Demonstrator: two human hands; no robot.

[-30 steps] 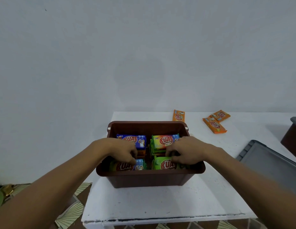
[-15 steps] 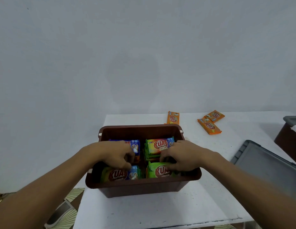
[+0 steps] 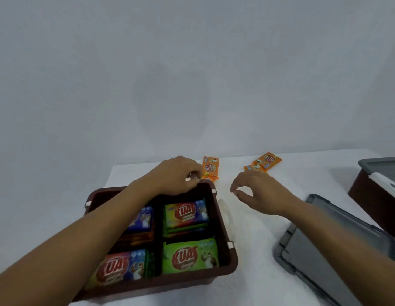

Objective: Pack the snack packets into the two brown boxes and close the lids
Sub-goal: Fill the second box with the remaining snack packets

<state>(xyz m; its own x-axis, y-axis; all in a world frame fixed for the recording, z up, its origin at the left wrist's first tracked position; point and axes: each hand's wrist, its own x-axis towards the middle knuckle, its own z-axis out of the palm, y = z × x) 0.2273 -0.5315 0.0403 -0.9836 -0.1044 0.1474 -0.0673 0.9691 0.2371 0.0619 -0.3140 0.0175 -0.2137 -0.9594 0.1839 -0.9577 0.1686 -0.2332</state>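
An open brown box point(image 3: 225, 219) stands on the white table, filled with stacks of Kuat snack packets: a green one point(image 3: 190, 256), a rainbow one point(image 3: 187, 214), a blue one point(image 3: 142, 220) and a red-blue one point(image 3: 119, 268). My left hand point(image 3: 176, 175) reaches over the box's far rim, its loosely curled fingertips at the near corner of a single orange packet point(image 3: 211, 167). My right hand point(image 3: 256, 191) hovers over the table right of the box, fingers relaxed, holding nothing. Just beyond it lie two orange packets point(image 3: 268, 160).
A grey lid point(image 3: 337, 259) lies flat on the table to the right of the box. At the right edge stands a second brown box point(image 3: 375, 204) with a grey lid point(image 3: 384, 171) on it. A plain wall stands behind the table point(image 3: 258, 239).
Both hands have come out of the box and moved away from me toward the orange packets. The view has tilted down and closer to the box.
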